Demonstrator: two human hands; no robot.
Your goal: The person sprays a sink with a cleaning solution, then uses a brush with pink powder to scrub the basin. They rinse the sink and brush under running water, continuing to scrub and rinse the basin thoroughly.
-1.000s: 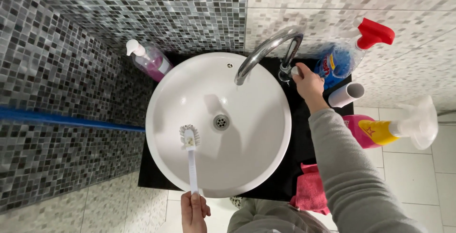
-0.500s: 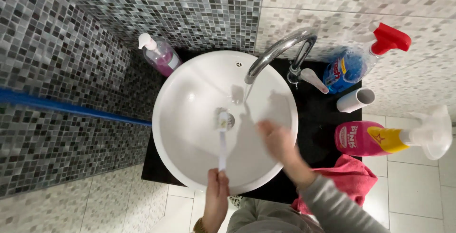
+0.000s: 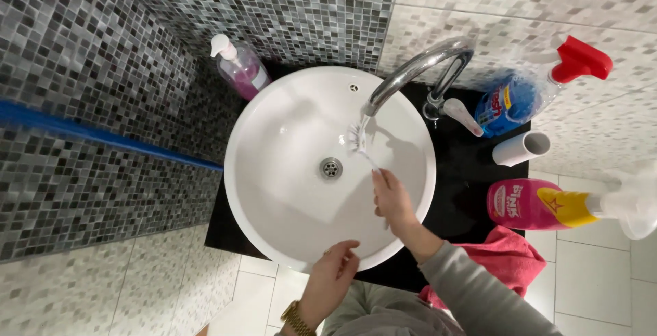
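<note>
Head view: right hand (image 3: 392, 197) grips a small white plastic brush (image 3: 358, 141) by its thin handle, bristles under the chrome tap (image 3: 410, 72) over the round white basin (image 3: 274, 192); light, stiff, likely slippery when wet. Left hand (image 3: 333, 273) hangs open at the rim.

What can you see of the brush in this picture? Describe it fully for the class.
The brush is small and white, seemingly plastic, with a thin straight handle and a bristled head. The right hand grips the handle's lower end, holding the brush slanted over the white basin. Its head sits directly under the spout of the chrome tap, above and right of the drain. The left hand does not touch it.
</note>
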